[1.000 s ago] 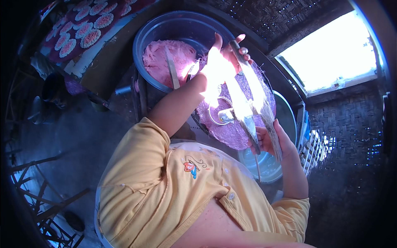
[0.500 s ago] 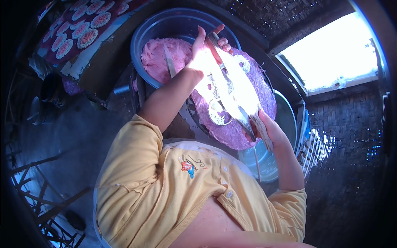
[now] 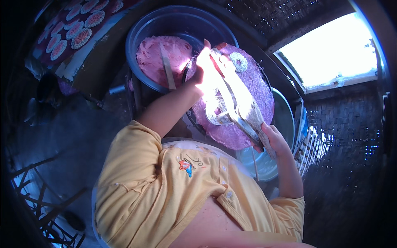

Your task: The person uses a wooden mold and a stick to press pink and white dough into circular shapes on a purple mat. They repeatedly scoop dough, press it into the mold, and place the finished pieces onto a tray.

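Observation:
My left hand (image 3: 205, 64) is closed round the far end of a two-bar wooden press (image 3: 249, 108); bright sunlight washes out its fingers. My right hand (image 3: 273, 138) grips the near ends of the bars, thumb on top. The press slants over a round board covered in purple sheeting (image 3: 259, 89). Beside the bars, at their left, a pale ring-shaped piece (image 3: 211, 110) lies on the sheeting, partly lost in glare. A white lacy ring (image 3: 238, 62) rests near the board's far edge.
A blue basin (image 3: 136, 68) at the far left holds pink dough (image 3: 151, 56) with a flat blade (image 3: 167, 68) standing in it. Several pink-and-white lacy discs (image 3: 80, 38) lie on a sheet at upper left. A pale green tub (image 3: 285, 111) stands under the board's right side.
The near ends of the bars have come closer together and shifted slightly down and right with my right hand. My left hand's fingers, spread before, now wrap round the far end.

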`<state>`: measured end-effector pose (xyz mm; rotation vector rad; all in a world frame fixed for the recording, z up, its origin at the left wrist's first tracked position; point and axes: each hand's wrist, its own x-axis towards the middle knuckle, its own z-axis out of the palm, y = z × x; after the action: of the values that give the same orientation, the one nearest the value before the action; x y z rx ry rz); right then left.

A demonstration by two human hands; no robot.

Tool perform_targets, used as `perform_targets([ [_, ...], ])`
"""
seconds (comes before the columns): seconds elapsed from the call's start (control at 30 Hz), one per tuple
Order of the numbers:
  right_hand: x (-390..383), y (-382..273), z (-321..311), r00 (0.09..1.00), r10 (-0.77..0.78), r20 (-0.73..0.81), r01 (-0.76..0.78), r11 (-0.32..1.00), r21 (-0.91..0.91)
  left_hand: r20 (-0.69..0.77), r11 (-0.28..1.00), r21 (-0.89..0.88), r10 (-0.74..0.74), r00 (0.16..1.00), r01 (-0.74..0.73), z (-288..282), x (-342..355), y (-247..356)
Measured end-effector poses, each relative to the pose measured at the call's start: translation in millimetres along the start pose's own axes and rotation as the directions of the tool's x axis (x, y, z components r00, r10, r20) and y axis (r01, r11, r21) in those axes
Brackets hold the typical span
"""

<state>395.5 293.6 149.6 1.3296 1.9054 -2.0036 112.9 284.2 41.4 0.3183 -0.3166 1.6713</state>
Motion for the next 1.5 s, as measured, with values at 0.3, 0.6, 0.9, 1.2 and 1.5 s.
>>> perform_targets([
  [0.3, 26, -9, 24, 0.979, -0.197, -0.055, 0.194, 0.98, -0.049, 0.229, 0.997, 0.063, -0.051, 0.972, 0.037, 28, 32, 48],
  [0.6, 29, -24, 36, 0.9, -0.418, -0.123, 0.435, 0.873, 0.221, -0.065, -0.36, 0.932, -0.055, 0.996, 0.041, 19, -6, 11],
  [0.9, 69, 8, 43, 0.767, -0.533, -0.356, 0.256, 0.764, -0.592, 0.321, -0.277, 0.914, 0.047, 0.946, -0.297, 44, -78, 72],
  [1.2, 88, 26, 47, 0.775, -0.486, -0.404, 0.085, 0.714, -0.695, 0.235, 0.01, 0.969, 0.272, 0.933, -0.247, 100, -111, 103],
  [1.5, 83, 11, 44, 0.791, -0.516, -0.328, 0.073, 0.612, -0.788, 0.218, 0.021, 0.972, 0.279, 0.935, -0.233, 102, -117, 100],
])
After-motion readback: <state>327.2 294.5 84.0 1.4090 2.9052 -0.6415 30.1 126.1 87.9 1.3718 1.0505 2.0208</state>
